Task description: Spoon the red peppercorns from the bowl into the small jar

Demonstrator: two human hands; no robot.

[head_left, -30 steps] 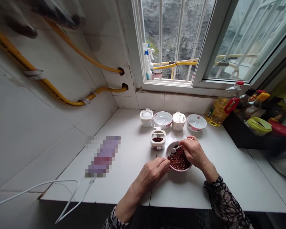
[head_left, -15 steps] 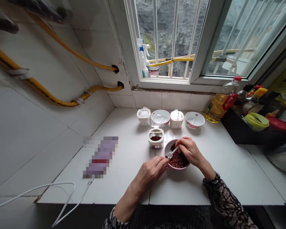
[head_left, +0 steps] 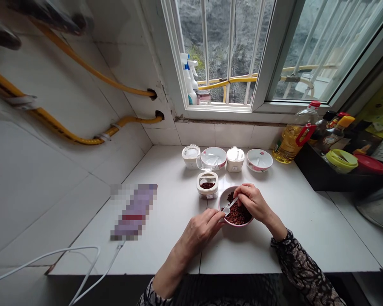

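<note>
A bowl (head_left: 222, 198) with a pink outer edge stands on the counter, holding dark red, peppercorn-like bits (head_left: 239, 215). My left hand (head_left: 200, 228) grips its left rim, fingers closed with the thumb side on the edge. Between the fingers of my right hand (head_left: 252, 201) is the handle of a small white spoon (head_left: 231, 206). The spoon's head rests low at the bowl's left inner side, close to my left fingertips. Just behind and to the left is a seasoning jar (head_left: 207, 193), its clear lid raised, with similar dark red bits inside.
Along the wall stand two lidded white jars (head_left: 191, 156) (head_left: 235, 159) and two floral bowls (head_left: 221, 158) (head_left: 259, 160), with white spoons in the bowls. An oil bottle (head_left: 289, 142) and a dark rack (head_left: 315, 176) of condiments occupy the right. A blurred purple object (head_left: 135, 212) with a white cable lies left.
The spoon's head has shifted slightly left and down towards the bowl's left rim. My left hand keeps its grip on the bowl. The whole view has tilted a little.
</note>
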